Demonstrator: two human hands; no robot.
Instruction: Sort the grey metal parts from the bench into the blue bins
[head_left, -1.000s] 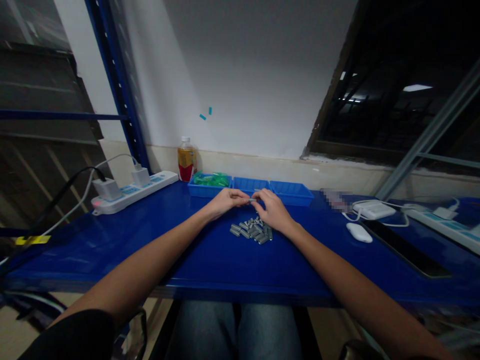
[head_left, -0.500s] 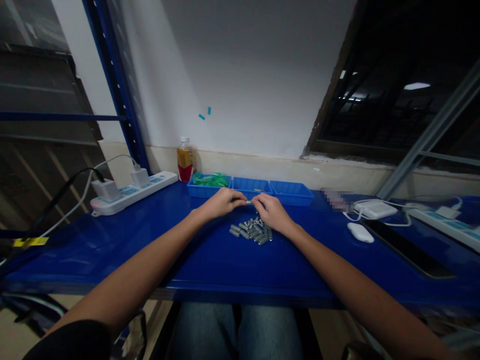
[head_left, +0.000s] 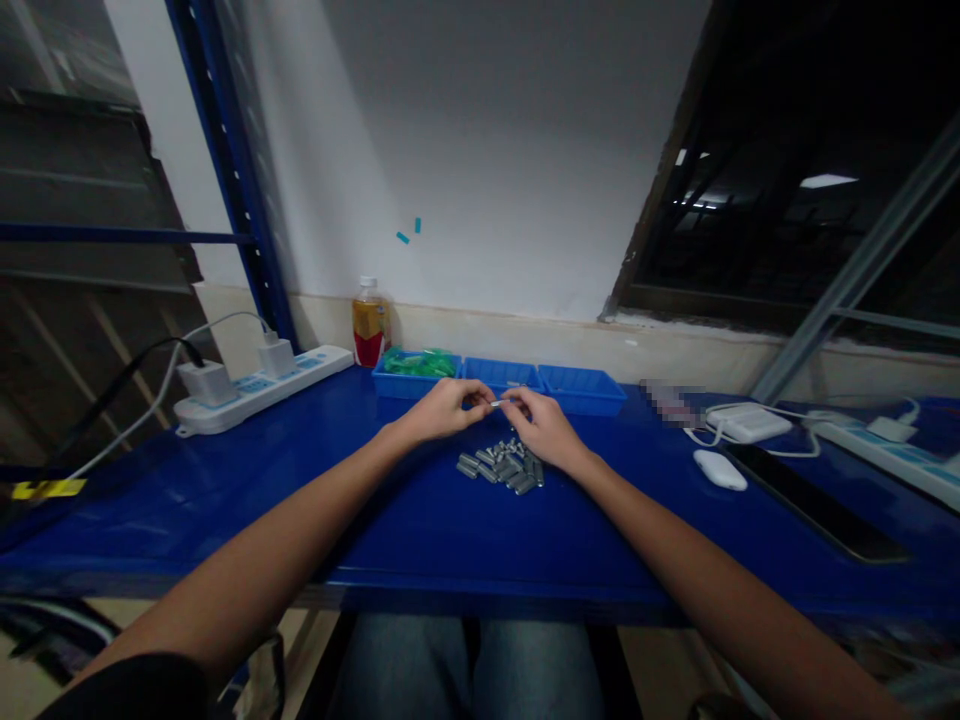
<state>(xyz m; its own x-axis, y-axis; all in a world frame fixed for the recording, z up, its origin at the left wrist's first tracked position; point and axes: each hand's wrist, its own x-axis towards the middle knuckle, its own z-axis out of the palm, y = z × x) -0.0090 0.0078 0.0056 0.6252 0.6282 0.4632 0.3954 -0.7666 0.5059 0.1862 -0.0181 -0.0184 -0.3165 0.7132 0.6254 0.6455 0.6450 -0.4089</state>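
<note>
Blue tabletop (head_left: 450,555) stretches under your forearms, with a pale wall (head_left: 480,200) beyond. Your left hand (head_left: 444,409) and right hand (head_left: 545,428) meet at the fingertips, thumbs and forefingers nearly closed on a small metal piece (head_left: 497,403) between them. Just below your hands, toward you, lies a loose heap of silvery cylinders (head_left: 510,470). Three blue trays (head_left: 589,402) stand in a row just beyond your hands, the leftmost holding green material (head_left: 424,363); a bottle (head_left: 368,330) stands past its left end.
</note>
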